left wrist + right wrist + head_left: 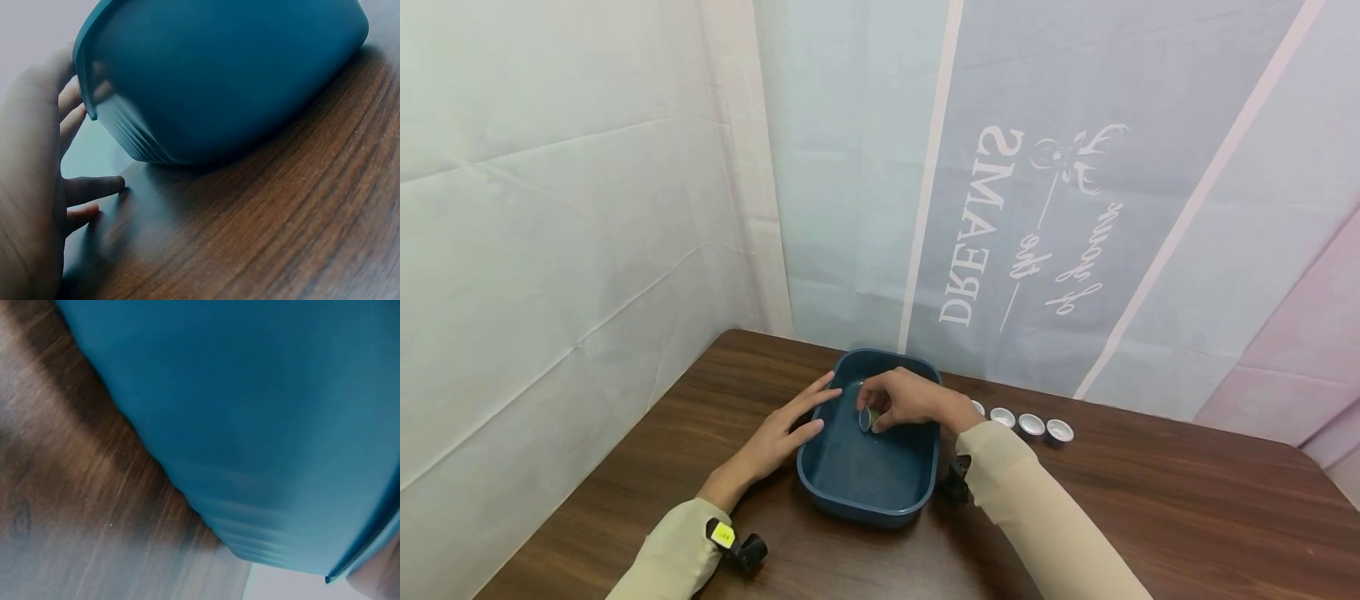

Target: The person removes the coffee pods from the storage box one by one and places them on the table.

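A deep blue plastic bin (868, 510) with rounded corners stands on the wooden table. My right hand (904, 398) reaches down into it and pinches a small round silver cup (865, 419), tilted on its side, between thumb and fingers. Whether the cup touches the bin floor I cannot tell. At the bin's left rim my left hand (778, 437) lies with fingers spread and fairly straight, some of them against the rim. The left wrist view shows the bin's outer wall (231, 75) beside those fingers. Mostly outer wall (237, 425) fills the right wrist view.
Several silver cups (1031, 425) stand in a row on the table right of the bin, partly behind my right wrist. The dark wooden table (1187, 492) meets a printed cloth backdrop (850, 192) at its far edge. Another pale cloth (565, 250) hangs along the left.
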Available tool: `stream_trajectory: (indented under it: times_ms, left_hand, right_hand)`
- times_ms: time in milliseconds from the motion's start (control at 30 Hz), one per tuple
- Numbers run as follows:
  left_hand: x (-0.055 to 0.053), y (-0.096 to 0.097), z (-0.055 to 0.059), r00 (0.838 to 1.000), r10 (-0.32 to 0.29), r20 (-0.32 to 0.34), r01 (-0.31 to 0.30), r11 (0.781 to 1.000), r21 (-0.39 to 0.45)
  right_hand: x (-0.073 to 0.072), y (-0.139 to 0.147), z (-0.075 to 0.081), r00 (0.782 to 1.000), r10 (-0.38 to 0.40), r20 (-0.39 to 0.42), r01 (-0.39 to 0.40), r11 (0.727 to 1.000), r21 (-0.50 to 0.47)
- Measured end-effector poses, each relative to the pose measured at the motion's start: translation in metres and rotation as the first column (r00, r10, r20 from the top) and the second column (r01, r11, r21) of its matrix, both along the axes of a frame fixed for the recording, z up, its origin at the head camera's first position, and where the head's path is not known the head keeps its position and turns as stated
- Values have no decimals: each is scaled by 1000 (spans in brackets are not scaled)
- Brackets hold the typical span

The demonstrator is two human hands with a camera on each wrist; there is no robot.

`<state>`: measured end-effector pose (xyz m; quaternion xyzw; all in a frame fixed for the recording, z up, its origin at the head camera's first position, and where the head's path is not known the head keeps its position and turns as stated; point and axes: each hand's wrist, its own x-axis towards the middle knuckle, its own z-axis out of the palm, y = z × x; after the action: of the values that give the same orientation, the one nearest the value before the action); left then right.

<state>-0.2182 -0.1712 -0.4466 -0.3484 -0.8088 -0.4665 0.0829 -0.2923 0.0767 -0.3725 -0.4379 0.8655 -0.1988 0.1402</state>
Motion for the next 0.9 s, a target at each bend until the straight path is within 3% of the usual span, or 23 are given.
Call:
stream_trajectory:
  times_ms: [300,567,767,900]
  left_hand:
    - [1,0,1,1000,0,2,0,1000,-1]
    - [2,1,2,1000,17,9,-17,1000,0]
    - [3,0,2,1000,12,-3,-12,1000,-6]
    - [2,0,0,1000,9,-18,-9,1000,-5]
  right_hand:
    - [2,11,10,999,-10,-35,7,996,-93]
    - [8,38,21,997,-59,-45,48,972,-232]
    - [14,61,23,992,-120,-37,99,928,-359]
    - [23,77,23,981,-194,10,176,868,-465]
